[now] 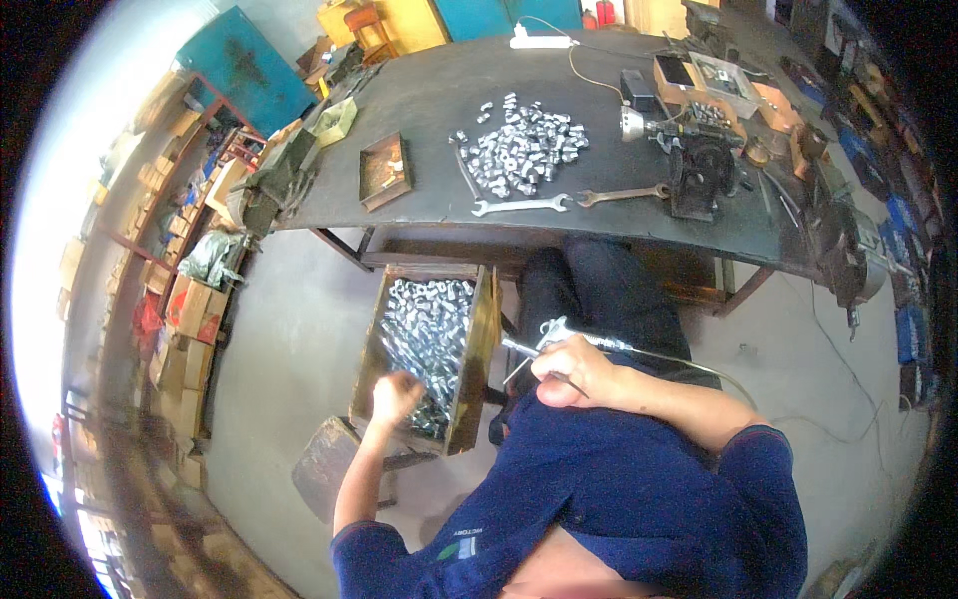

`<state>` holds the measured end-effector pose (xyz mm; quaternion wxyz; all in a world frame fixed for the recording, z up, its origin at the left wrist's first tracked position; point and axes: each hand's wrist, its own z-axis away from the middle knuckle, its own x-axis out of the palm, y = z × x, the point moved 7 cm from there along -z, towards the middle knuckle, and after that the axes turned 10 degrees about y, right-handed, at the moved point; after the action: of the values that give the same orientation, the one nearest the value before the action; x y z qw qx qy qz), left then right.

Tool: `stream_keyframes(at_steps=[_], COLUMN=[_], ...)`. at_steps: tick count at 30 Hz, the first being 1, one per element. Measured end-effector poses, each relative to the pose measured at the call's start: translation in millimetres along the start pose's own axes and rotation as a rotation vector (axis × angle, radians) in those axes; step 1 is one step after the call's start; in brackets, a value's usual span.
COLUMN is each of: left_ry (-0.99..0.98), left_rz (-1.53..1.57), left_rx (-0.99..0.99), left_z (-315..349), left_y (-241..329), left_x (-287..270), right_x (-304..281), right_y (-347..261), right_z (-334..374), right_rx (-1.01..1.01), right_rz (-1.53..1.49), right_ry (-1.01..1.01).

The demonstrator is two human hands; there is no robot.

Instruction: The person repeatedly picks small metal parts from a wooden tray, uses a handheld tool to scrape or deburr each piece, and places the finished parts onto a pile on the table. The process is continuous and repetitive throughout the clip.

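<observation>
My left hand (397,400) is over the near left edge of a wooden box (484,344) filled with shiny metal fittings (427,319). Its fingers look curled but are blurred, and whatever they hold is hidden. Some fittings beside it are streaked by motion. In front of my lap, my right hand (584,371) is closed around a slim metal rod (521,348) with a dark thin end. A silver air blow gun (555,329) sits against the same hand, its hose (689,361) running off to the right.
On the dark workbench (419,90) lie a pile of metal fittings (524,150), two wrenches (521,206), a small tray (385,172) and a clamping machine (699,165). A stool (334,464) stands left of the box. Loaded shelves (150,250) line the left side.
</observation>
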<state>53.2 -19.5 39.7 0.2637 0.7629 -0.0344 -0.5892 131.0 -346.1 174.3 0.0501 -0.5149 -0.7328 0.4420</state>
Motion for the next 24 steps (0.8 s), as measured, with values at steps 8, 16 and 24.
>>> stream_keyframes(at_steps=[8,16,24], left_ry=[-0.238,-0.481,-0.412], left_rz=[1.26,1.781,1.785], left_rx=[-0.279,-0.46,-0.615], left_z=[-11,25,35], left_y=[126,165,153], left_x=[-20,35,50], right_x=[11,23,42], right_y=[-1,12,30], right_z=[-12,-3,-1], right_rx=[-0.03,0.117,0.246], right_rz=[-0.05,0.021,0.075], right_ry=[-0.064,-0.214,-0.392])
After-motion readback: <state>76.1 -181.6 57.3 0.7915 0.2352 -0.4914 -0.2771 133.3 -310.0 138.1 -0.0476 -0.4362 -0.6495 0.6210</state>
